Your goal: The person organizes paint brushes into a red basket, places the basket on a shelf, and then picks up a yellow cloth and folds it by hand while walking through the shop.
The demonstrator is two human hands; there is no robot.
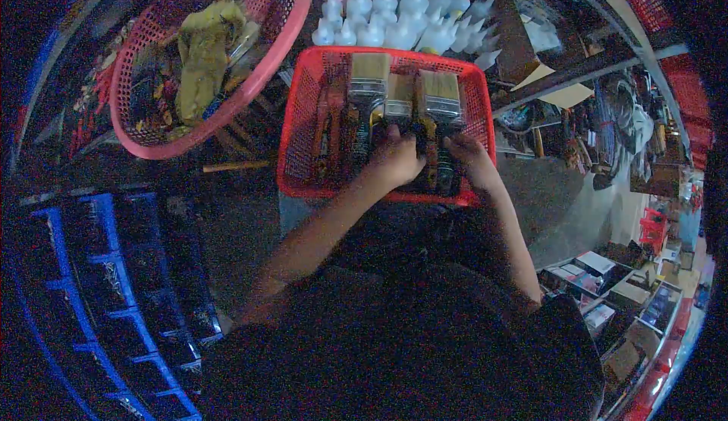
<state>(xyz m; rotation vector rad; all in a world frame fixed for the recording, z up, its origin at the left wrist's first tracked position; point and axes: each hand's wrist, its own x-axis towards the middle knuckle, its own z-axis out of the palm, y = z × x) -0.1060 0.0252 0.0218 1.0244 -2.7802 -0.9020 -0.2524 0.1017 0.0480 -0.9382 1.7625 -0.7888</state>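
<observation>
- Centrally, a red plastic basket (297,117) sits in front of the person, holding wide paintbrushes with their pale bristles pointing away and their dark handles towards the body.
- Three brush heads show clearly: a left brush (370,68), a middle brush (400,89) set a little nearer the person, and a right brush (440,86).
- The left hand (396,160) is over the handles below the middle brush, fingers bent, thumb forward; dim light hides whether it is closed on one.
- The right hand (470,159) is curled at the handles beneath the right brush, near the basket's right wall; whether it pinches anything, I cannot tell.
- Good handling here, as a judgement, means touching handles rather than bristles, moving one brush at a time, and laying it parallel with its neighbours so that the bristles do not bend against the far wall.
- Just beyond the basket stand white pointed-tip bottles (371,34); gentle, low movements should avoid knocking them.
</observation>
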